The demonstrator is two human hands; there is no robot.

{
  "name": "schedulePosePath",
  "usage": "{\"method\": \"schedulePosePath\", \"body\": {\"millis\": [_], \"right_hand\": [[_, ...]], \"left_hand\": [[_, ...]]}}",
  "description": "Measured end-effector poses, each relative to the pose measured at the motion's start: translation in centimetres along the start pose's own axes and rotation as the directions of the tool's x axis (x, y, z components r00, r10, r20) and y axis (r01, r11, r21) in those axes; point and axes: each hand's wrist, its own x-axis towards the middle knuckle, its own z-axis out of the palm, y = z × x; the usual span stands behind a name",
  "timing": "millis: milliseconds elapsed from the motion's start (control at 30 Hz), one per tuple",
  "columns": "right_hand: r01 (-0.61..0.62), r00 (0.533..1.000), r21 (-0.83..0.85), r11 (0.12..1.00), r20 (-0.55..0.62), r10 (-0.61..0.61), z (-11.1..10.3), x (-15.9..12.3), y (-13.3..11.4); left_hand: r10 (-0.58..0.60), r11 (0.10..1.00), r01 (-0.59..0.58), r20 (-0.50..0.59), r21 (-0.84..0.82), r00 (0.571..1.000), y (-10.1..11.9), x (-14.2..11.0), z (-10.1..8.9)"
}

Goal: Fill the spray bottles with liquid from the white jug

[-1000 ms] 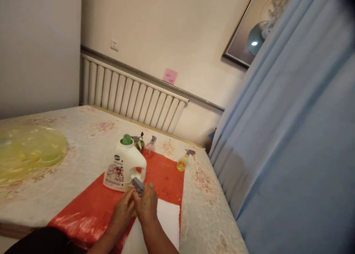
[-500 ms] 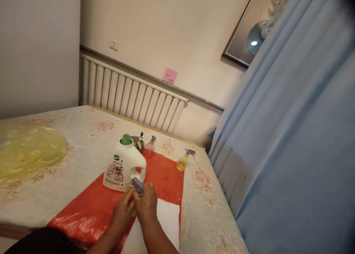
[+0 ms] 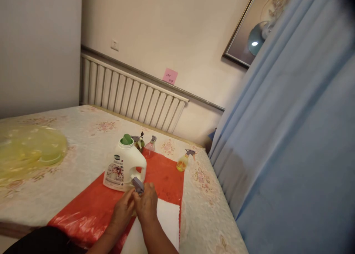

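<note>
Both hands meet at a spray bottle whose grey trigger head [image 3: 138, 185] sticks up between them. My left hand [image 3: 123, 209] is closed around its left side, low down. Wrapped about the neck just below the head are the fingers of my right hand [image 3: 146, 204]. The spray bottle's body is mostly hidden by the hands. Right behind it stands a white jug [image 3: 128, 161] with a side handle, a printed label and a green piece in its open mouth. Under the hands lie a white sheet [image 3: 169, 219] and a red plastic sheet [image 3: 85, 209].
A spray bottle with yellow liquid [image 3: 182, 163] stands to the right. Behind the jug are a clear pinkish spray bottle [image 3: 149, 149] and a dark-headed one [image 3: 140, 143]. A yellow transparent plastic thing [image 3: 30, 150] lies at left on the floral bed cover [image 3: 80, 150]. A blue curtain [image 3: 288, 135] hangs at right.
</note>
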Motion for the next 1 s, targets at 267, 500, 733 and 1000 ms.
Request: {"method": "schedulePosePath", "body": {"millis": [267, 500, 733, 1000], "right_hand": [[-0.003, 1.000, -0.013, 1.000, 0.023, 0.003, -0.5, 0.0, -0.4], [-0.009, 1.000, -0.016, 1.000, 0.021, 0.009, -0.3, 0.0, -0.3], [-0.027, 0.999, -0.011, 1.000, 0.024, 0.027, -0.8, 0.2, -0.7], [0.047, 0.991, 0.010, 0.999, 0.124, -0.048, -2.5, 1.5, -0.8]], "left_hand": [[-0.002, 1.000, 0.002, -0.003, -0.003, 1.000, 0.1, 0.0, -0.1], [0.013, 0.999, -0.012, 0.027, -0.031, 1.000, 0.2, -0.1, -0.2], [0.028, 0.999, -0.027, 0.036, -0.023, 0.999, 0.3, -0.1, -0.2], [0.036, 0.999, -0.036, 0.026, 0.004, 0.999, -0.1, 0.0, -0.2]]}}
